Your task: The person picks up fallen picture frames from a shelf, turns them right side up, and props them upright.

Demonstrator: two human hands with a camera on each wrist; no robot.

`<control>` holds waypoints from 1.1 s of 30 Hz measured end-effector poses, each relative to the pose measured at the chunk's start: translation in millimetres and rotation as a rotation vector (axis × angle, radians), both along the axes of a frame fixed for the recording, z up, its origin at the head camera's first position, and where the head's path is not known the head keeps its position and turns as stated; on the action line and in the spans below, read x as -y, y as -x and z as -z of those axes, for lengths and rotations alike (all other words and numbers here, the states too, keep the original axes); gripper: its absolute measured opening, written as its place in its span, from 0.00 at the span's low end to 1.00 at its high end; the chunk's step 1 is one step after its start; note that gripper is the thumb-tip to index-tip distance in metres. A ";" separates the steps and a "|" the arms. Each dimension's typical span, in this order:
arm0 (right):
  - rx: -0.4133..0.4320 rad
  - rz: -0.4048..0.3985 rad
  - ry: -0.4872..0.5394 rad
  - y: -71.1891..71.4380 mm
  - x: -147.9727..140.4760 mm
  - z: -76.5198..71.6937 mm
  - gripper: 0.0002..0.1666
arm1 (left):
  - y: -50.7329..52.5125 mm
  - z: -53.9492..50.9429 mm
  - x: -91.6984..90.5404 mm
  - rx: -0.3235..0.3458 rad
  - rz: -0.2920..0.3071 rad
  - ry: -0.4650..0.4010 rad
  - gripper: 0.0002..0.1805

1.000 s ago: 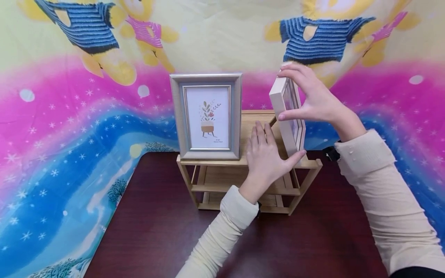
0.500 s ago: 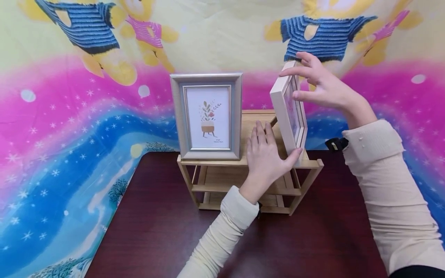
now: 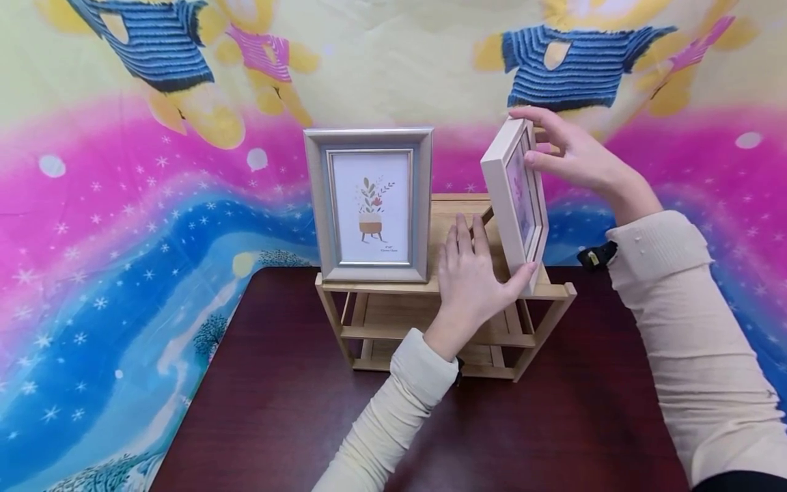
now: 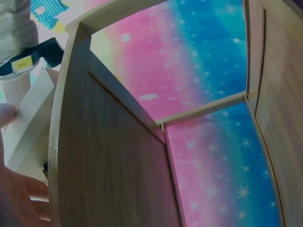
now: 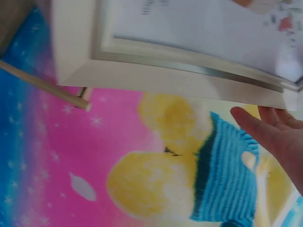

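A white picture frame [image 3: 513, 205] stands turned sideways on the right of the wooden rack's top shelf [image 3: 455, 205]. At its upper part my right hand [image 3: 578, 157] holds it, index finger over the top and thumb at the front edge; the right wrist view shows this frame [image 5: 156, 78] close up. My left hand [image 3: 470, 280] lies with straight fingers on the shelf, its thumb reaching against the frame's lower front. In the left wrist view, that thumb [image 4: 7, 113] meets the frame [image 4: 31, 118]. A silver-grey picture frame [image 3: 369, 266] with a plant print stands upright left of my left hand.
The wooden rack has lower shelves [image 3: 399, 314] and stands on a dark red-brown table [image 3: 277, 410]. A patterned cloth [image 3: 154, 273] with bears and snowflakes hangs behind. A dark strap [image 3: 596, 256] is at the right wrist.
My right hand lifted its fingers off the white frame's left edge, moved right, then came down onto its top and right edge. The left hand stays put. The white frame barely shifts.
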State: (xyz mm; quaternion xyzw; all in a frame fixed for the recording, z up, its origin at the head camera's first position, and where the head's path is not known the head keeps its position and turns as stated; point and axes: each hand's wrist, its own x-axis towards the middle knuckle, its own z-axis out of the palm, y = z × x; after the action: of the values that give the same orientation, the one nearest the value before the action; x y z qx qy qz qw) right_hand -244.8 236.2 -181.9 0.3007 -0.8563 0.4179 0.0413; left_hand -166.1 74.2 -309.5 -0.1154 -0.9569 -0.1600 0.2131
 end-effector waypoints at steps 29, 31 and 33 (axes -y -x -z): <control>0.008 0.022 0.013 1.0 -12.1 5.2 0.33 | 2.9 9.9 10.2 -0.228 0.120 -0.265 0.42; -0.003 0.017 0.015 0.5 -13.2 5.4 0.33 | 3.4 11.2 11.3 -0.243 0.133 -0.282 0.43; -0.010 0.015 0.018 0.3 -14.4 5.6 0.32 | 3.7 12.4 12.3 -0.254 0.142 -0.297 0.43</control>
State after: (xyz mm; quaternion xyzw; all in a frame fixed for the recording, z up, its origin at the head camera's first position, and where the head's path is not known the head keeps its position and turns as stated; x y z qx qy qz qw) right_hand -245.2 250.7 -187.5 0.2958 -0.8545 0.4239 0.0515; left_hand -169.8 62.0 -321.9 -0.1693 -0.8776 -0.2981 0.3350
